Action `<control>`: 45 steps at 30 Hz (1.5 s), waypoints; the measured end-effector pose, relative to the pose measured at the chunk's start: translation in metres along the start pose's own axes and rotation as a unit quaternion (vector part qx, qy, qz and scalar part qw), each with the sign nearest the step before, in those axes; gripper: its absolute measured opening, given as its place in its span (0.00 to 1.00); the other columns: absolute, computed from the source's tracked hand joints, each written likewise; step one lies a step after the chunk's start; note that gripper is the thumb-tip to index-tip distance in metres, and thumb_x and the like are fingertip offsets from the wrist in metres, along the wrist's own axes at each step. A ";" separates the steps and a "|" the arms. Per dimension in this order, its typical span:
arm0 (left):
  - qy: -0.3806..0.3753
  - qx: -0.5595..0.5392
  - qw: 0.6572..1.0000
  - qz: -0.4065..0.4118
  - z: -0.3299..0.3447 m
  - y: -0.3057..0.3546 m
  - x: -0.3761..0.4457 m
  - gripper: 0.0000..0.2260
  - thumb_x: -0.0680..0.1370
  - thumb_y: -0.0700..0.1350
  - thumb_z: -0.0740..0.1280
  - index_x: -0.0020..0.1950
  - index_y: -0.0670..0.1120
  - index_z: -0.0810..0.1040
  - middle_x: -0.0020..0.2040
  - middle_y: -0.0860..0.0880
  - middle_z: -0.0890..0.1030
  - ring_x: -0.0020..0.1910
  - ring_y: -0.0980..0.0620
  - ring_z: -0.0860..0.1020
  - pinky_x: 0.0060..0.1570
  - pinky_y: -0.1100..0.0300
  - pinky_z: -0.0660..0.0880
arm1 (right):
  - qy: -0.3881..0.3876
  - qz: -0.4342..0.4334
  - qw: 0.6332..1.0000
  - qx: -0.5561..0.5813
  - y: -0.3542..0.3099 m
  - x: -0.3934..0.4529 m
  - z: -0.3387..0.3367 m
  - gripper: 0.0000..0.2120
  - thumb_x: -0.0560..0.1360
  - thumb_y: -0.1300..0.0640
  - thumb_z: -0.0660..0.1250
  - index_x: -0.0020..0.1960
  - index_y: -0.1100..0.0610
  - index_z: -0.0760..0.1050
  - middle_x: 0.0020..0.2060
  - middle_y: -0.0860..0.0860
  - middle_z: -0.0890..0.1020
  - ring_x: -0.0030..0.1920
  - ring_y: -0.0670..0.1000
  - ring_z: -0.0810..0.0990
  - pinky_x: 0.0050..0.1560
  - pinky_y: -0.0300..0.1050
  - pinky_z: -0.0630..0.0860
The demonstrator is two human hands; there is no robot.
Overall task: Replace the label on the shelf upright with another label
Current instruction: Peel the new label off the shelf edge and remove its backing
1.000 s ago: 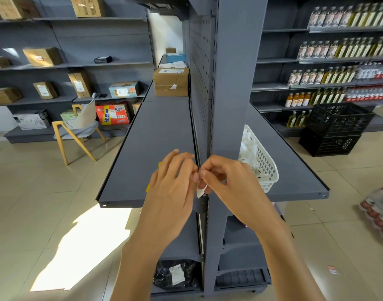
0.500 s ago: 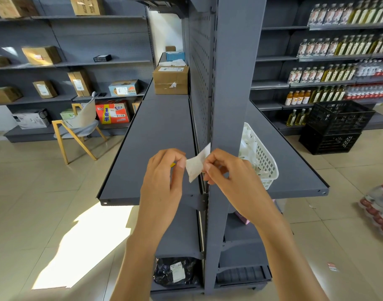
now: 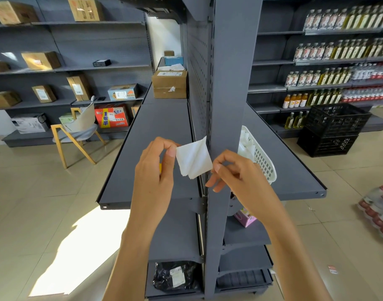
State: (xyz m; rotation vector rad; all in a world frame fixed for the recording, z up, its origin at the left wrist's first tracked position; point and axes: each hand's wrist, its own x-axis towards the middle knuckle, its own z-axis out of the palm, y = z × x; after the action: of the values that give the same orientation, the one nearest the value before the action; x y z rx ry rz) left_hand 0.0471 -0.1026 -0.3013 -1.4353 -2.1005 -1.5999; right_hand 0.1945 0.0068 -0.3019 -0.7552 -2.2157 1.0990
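Observation:
A creased white label hangs in the air just left of the grey shelf upright, off its surface. My left hand pinches the label's left edge between thumb and forefinger. Behind that hand's fingers a small yellow piece peeks out, mostly hidden. My right hand pinches the label's right corner, in front of the upright's lower part. The label is stretched between both hands.
A grey shelf board runs away on the left of the upright, with a cardboard box at its far end. A white plastic basket sits on the right shelf. Black crates and a chair stand on the floor.
The label has come off the upright and moved up and left. It went from a small peeled corner to a full sheet spread between both hands, which have moved apart.

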 end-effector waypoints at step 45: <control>0.086 -0.040 0.994 0.045 0.011 0.030 0.026 0.14 0.79 0.55 0.53 0.48 0.47 0.72 0.46 0.62 0.77 0.48 0.65 0.77 0.33 0.74 0.71 | 0.122 0.077 0.965 -0.220 0.124 0.074 -0.062 0.13 0.81 0.56 0.64 0.45 0.41 0.81 0.34 0.36 0.82 0.36 0.42 0.83 0.31 0.40 0.75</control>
State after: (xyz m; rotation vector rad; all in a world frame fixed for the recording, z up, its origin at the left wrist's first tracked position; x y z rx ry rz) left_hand 0.0599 -0.0785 -0.2696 -1.3419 -1.8696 -1.7243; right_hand 0.2157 0.1526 -0.3557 -1.1982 -2.2332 0.5378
